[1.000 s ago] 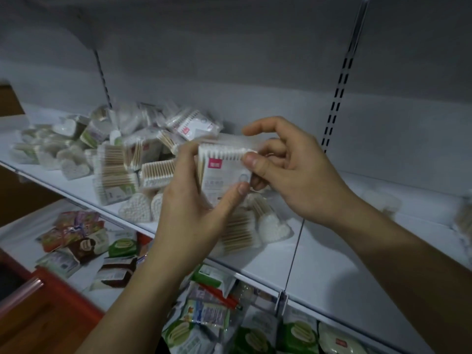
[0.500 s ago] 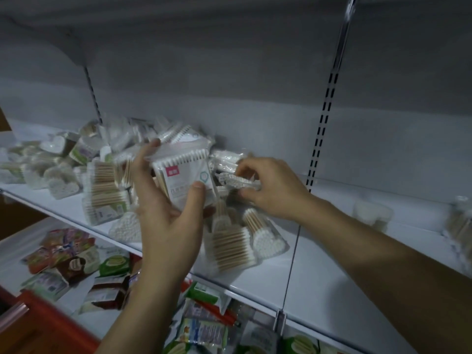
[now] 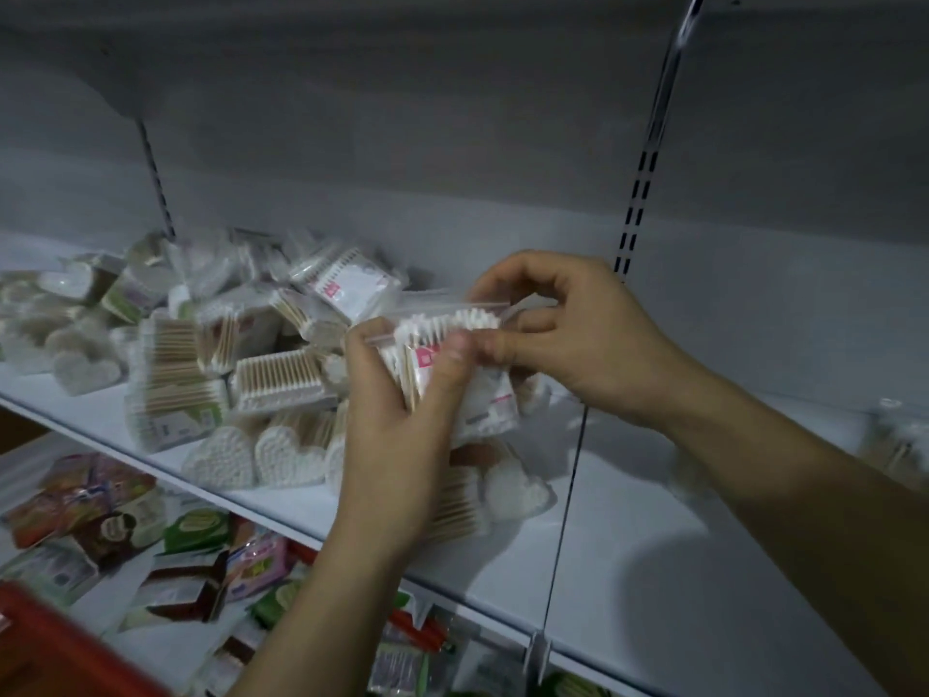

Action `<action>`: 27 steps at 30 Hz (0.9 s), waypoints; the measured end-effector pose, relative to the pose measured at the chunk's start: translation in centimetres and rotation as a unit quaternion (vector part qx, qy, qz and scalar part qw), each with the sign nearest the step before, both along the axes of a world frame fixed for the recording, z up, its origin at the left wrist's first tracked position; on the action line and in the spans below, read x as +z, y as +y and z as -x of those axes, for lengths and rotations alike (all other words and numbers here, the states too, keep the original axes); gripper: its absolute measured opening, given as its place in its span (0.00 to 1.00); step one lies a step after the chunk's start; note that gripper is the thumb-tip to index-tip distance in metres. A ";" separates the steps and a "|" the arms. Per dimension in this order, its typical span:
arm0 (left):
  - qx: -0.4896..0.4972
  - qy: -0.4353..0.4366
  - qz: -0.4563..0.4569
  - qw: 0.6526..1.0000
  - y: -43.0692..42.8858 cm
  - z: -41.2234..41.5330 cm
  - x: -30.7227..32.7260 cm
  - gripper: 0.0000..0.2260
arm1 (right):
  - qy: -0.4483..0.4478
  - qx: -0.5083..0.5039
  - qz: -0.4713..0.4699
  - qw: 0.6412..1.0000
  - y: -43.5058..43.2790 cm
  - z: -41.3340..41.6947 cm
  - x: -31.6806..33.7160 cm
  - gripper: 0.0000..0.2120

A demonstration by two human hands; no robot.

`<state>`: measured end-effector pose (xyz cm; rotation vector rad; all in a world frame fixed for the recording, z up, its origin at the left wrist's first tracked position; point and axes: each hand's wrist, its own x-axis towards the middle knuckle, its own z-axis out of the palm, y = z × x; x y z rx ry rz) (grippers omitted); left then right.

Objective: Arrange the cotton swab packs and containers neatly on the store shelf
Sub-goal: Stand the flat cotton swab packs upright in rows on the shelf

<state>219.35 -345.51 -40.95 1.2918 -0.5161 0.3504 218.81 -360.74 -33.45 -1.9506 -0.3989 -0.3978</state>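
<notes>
White store shelf (image 3: 628, 535), dim under the board above, heaped at the left and far side with loose swab packs and heart-shaped containers (image 3: 221, 462), bare to the right of the thin divider (image 3: 570, 495). Flat cotton swab packs (image 3: 477, 389) held above the near heap, left hand (image 3: 397, 445) closed around their lower half, right hand (image 3: 578, 339) pinching the top edge. Likely slip of slick film from a loose grip, toppling the pile below.

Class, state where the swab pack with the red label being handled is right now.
Centre of the head view: swab pack held between left hand and right hand, above the heart-shaped containers.
</notes>
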 end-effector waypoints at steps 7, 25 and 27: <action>0.073 0.037 0.057 0.995 0.5 -0.8 -0.2 0.19 | 0.059 -0.186 0.320 0.927 -4.5 -7.4 -5.5 0.17; -0.095 0.038 0.081 0.991 -7.8 4.7 1.3 0.20 | -0.016 -0.252 -0.075 0.965 -11.7 13.5 0.4 0.11; -0.140 0.038 0.057 0.988 -9.6 5.6 0.7 0.10 | -0.007 -0.266 -0.104 0.958 -13.5 17.3 0.1 0.20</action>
